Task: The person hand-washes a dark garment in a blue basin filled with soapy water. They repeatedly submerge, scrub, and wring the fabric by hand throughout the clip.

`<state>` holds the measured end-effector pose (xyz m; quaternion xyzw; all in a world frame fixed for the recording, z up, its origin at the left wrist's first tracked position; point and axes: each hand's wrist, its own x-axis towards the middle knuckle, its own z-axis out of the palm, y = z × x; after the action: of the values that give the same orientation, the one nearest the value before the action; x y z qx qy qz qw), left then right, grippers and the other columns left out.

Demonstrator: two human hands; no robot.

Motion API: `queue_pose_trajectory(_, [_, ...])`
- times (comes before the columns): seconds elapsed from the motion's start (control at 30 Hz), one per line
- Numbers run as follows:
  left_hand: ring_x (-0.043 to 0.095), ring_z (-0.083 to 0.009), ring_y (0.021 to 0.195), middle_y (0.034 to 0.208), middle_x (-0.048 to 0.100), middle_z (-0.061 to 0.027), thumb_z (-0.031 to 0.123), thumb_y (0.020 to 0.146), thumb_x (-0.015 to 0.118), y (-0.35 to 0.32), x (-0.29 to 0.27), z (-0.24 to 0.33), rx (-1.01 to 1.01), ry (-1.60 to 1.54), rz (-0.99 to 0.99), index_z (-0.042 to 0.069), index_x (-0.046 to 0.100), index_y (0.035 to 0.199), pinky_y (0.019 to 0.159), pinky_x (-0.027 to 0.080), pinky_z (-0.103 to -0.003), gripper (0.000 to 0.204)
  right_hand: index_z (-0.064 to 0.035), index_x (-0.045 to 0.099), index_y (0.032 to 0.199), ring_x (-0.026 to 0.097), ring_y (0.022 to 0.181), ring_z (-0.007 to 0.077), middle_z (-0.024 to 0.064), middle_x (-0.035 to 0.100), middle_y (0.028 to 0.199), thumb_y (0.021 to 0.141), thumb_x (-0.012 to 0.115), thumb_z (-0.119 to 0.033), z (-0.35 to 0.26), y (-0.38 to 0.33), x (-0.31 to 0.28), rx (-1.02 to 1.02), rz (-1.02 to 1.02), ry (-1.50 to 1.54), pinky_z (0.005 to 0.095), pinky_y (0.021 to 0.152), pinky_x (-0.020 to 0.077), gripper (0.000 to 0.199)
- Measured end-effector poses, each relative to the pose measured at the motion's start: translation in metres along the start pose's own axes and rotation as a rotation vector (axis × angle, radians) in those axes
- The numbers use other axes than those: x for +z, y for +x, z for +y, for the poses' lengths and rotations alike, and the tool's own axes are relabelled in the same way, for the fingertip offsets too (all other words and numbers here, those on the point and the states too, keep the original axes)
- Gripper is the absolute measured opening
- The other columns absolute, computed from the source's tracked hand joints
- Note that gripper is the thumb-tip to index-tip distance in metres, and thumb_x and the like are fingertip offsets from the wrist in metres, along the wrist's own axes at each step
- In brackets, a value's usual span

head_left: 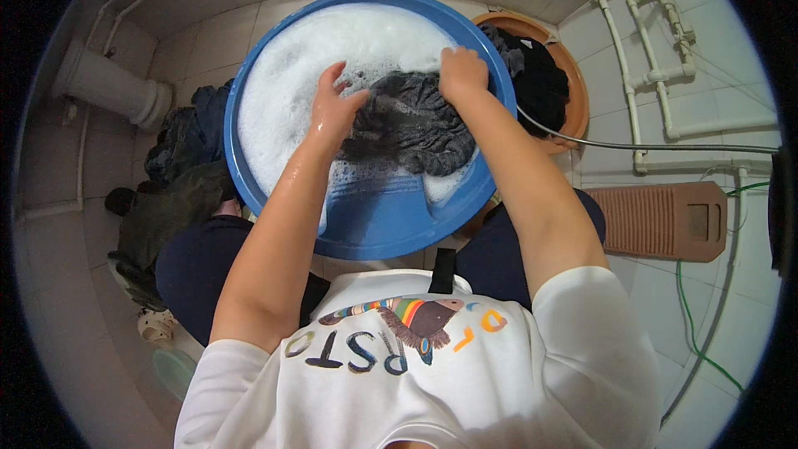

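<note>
A round blue tub (378,243) stands in front of me, much of it covered by white suds (287,83). A soaked dark grey garment (411,120) lies bunched in its middle, over the ridged blue slope on the tub's near side. My left hand (334,108), wet and with a little foam on it, is at the garment's left edge, fingers apart and holding nothing. At the garment's upper right, close to the tub's right wall, my right hand (463,75) is closed on the cloth. Its fingertips are partly hidden.
Behind the tub's right side, an orange-brown basin (575,100) holds dark clothes (540,75). A brown washboard (657,220) lies at the right. Dark clothing (187,141) is heaped on the left. A grey hose (682,148) reaches the tub's right rim; white pipes (628,75) run along the walls.
</note>
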<state>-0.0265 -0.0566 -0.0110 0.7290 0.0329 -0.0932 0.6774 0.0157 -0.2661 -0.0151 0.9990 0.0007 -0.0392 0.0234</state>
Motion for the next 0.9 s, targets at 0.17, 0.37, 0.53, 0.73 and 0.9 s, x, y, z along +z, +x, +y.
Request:
queue_pose_trajectory(0.17, [0.049,-0.0278,0.107,0.116,0.05,-0.018,0.022,0.074,0.065,-0.003,-0.007,-0.055,-0.008,0.684,-0.015,-0.001,0.041,0.121,0.09,0.038,-0.034,0.058,-0.0045,0.044,0.119,0.051,0.104,0.0294,0.0147,0.051,0.117,0.072,0.055,-0.019,-0.024,-0.013,0.029,-0.402,0.008,0.334,0.0401,0.088,0.0418,0.05])
queue_pose_trajectory(0.37, [0.051,-0.0184,0.092,0.098,0.056,-0.0103,0.016,0.074,0.063,0.005,-0.021,-0.046,-0.227,-0.335,0.074,0.002,0.045,0.116,0.085,0.04,-0.032,0.048,-0.0034,0.043,0.122,0.049,0.109,0.0313,0.0181,0.047,0.122,0.071,0.056,-0.035,-0.018,0.003,0.037,-0.127,-0.65,0.088,0.04,0.089,0.0404,0.061])
queue_pose_trajectory(0.53, [0.049,-0.0241,0.1,0.105,0.054,-0.0115,0.022,0.082,0.055,0.009,-0.026,-0.062,-0.41,-1.177,0.015,0.006,0.045,0.115,0.093,0.036,-0.038,0.038,0.004,0.046,0.118,0.045,0.112,0.0344,0.0253,0.045,0.12,0.065,0.058,-0.057,0.0,0.002,0.052,0.005,-0.484,0.833,0.0371,0.092,0.0369,0.082])
queue_pose_trajectory(0.73, [0.055,-0.0254,0.087,0.09,0.057,-0.0093,0.024,0.08,0.055,0.018,-0.019,-0.082,-0.464,-0.649,0.057,0.006,0.05,0.097,0.074,0.047,-0.04,0.025,-0.0067,0.055,0.111,0.054,0.1,0.0297,0.0139,0.058,0.108,0.072,0.054,-0.051,-0.015,-0.012,0.049,-0.178,-0.399,0.263,0.039,0.086,0.042,0.059])
queue_pose_trajectory(0.9, [0.056,-0.0241,0.088,0.092,0.059,-0.0103,0.023,0.081,0.052,0.02,-0.023,-0.081,-0.508,-0.913,0.153,0.005,0.053,0.096,0.076,0.046,-0.037,0.024,-0.0069,0.059,0.101,0.056,0.093,0.0268,0.0093,0.056,0.106,0.068,0.062,-0.036,-0.032,-0.027,0.037,-0.222,0.032,0.286,0.0375,0.08,0.0448,0.044])
